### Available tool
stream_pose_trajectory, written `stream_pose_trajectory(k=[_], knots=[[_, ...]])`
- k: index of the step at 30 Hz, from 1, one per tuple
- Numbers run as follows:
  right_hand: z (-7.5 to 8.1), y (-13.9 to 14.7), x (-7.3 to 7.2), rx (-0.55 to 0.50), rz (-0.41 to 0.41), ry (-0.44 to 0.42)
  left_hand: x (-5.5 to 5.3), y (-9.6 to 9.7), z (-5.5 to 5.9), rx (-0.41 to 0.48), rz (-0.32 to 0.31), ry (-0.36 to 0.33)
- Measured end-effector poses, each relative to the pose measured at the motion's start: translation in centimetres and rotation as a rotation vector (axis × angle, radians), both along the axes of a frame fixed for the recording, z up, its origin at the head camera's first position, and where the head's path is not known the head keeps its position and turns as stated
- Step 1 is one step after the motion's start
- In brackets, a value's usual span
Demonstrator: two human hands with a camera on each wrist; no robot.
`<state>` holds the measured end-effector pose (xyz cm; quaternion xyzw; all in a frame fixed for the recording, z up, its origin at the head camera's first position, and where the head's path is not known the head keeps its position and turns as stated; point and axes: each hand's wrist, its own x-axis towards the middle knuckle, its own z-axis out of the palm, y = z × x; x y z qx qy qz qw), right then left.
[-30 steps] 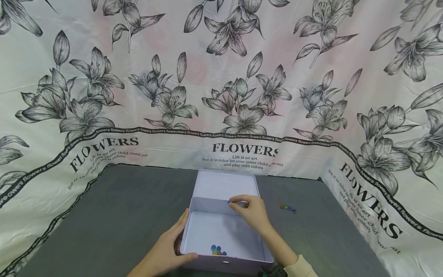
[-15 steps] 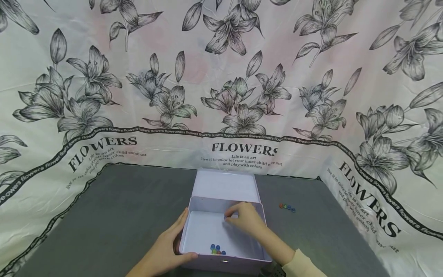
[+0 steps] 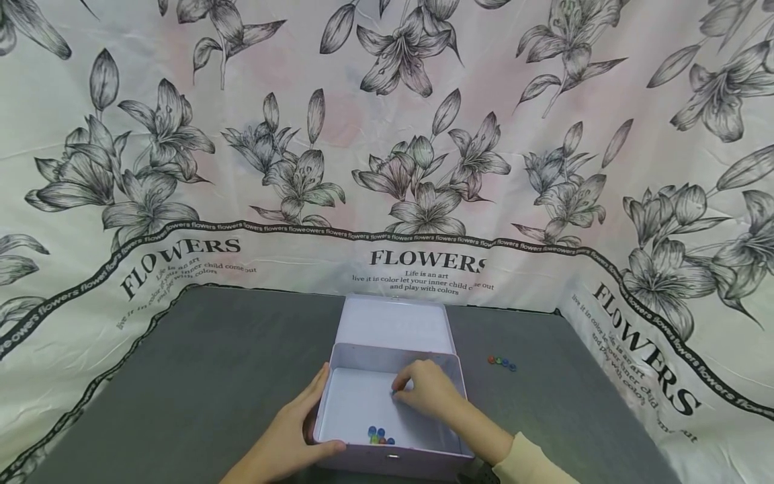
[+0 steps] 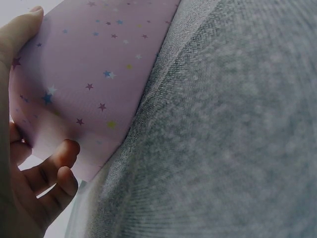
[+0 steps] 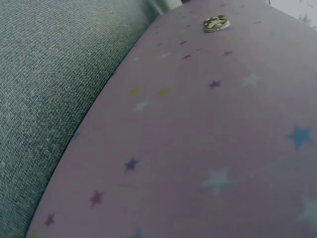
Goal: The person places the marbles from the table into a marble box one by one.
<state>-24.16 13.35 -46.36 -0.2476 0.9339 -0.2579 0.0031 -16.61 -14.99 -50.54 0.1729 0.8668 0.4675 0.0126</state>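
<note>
A lilac tin box [image 3: 357, 403], patterned with small stars on its outside [image 4: 99, 59], stands with its hinged lid [image 3: 393, 323] laid back. My left hand [image 3: 296, 427] grips its near left corner, thumb at the front wall and fingers along the left side. Inside the box, my right hand [image 3: 429, 390] pinches a small blue marble [image 3: 393, 392] low over the floor, mostly hidden by the fingertips. Several blue, green and orange marbles [image 3: 379, 435] lie clustered by the front wall. The right wrist view shows only the box's front with its metal clasp [image 5: 216, 23].
To the right of the box, a short row of marbles [image 3: 502, 363], orange, green and blue, lies on the grey cloth-covered table [image 3: 242, 363]. A white flower-printed curtain [image 3: 423, 202] borders the table at the back and sides.
My right hand has come down from over the box's back wall into the box, carrying the blue marble toward the floor. The left hand stays at the corner.
</note>
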Motion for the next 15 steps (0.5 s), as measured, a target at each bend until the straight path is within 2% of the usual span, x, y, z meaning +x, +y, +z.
stream_pose_trajectory(k=[7, 12, 15], knots=[[-0.04, 0.06, -0.37, -0.043, -0.031, 0.011, -0.13, -0.09, 0.03, -0.02, 0.005, 0.005], [0.16, 0.19, -0.46, -0.164, -0.082, -0.028, -0.13, -0.04, 0.0, -0.026, 0.006, 0.003], [0.42, 0.22, -0.42, -0.236, -0.089, -0.017, -0.1, -0.13, 0.09, -0.011, -0.001, -0.006]])
